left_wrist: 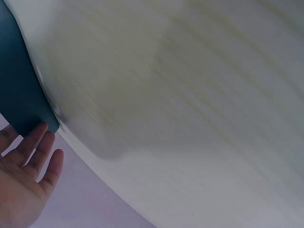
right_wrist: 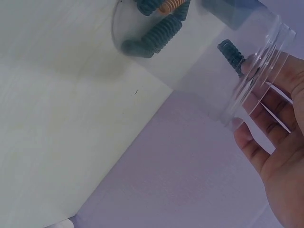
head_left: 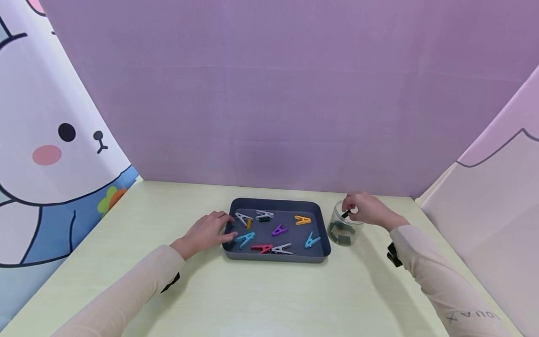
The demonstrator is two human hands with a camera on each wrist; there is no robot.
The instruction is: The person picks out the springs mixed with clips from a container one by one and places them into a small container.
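Observation:
In the head view my left hand [head_left: 206, 232] rests at the left rim of a dark grey tray [head_left: 275, 258], fingers spread. The left wrist view shows those fingers loosely extended at the tray's outer wall [left_wrist: 23, 80]. My right hand [head_left: 368, 208] is over the mouth of a clear jar [head_left: 335, 216] beside the tray. It pinches a small dark ribbed coil [right_wrist: 231, 56], which hangs inside the jar's upper part. Lower in the jar lie more coils [right_wrist: 164, 34], dark ones and an orange one [right_wrist: 170, 5].
Several plastic clothespins lie in the tray, among them a purple one [head_left: 279, 230], an orange one [head_left: 302, 220] and a red one [head_left: 262, 248]. A black coil [head_left: 264, 219] and a brownish-yellow coil [head_left: 249, 223] lie there too. Behind the pale table [head_left: 269, 299] stands a purple backdrop [head_left: 269, 103].

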